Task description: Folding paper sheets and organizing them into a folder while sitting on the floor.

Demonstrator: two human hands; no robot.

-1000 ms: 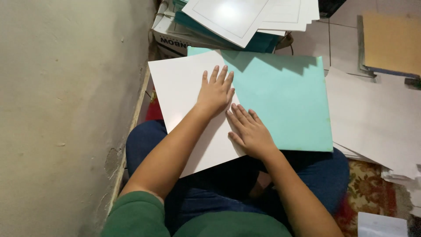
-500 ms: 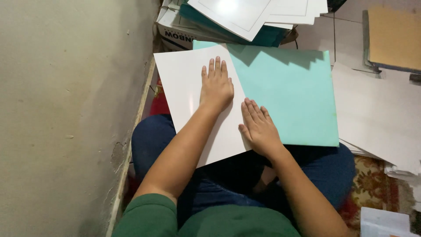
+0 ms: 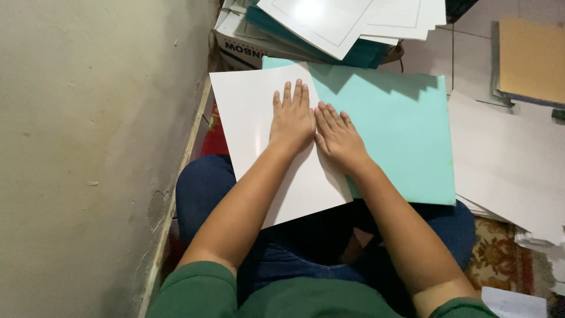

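**A:** Where are your hands right now?

**B:** Your left hand [image 3: 292, 121] lies flat, palm down, on the white sheet [image 3: 253, 129], fingers stretched out and close together, pointing away from you. Your right hand [image 3: 336, 136] lies just beside it, also flat and spread, touching the left one along the thumb side. It sits where the white sheet meets the turquoise sheet [image 3: 400, 129].

**A:** Are you gripping anything?

**B:** No. Both hands are fully open and only press down on the paper; nothing is closed in either one.

**A:** And where do the sheets lie?

**B:** The white sheet rests on your lap, over your blue jeans [image 3: 200, 194], tilted a little so its near corner points toward your right knee. It overlaps the left part of the turquoise sheet, which lies under it and spreads out to your right.

**A:** What else is around you?

**B:** A plain wall [image 3: 88, 147] runs along your left. Ahead of you a cardboard box [image 3: 238, 50] carries a stack of white sheets [image 3: 353, 20] with a dark teal one among them. On the tiled floor to your right lie more white sheets [image 3: 506, 153], and farther off a tan board [image 3: 529, 53]. A patterned rug [image 3: 500, 259] shows by your right knee.
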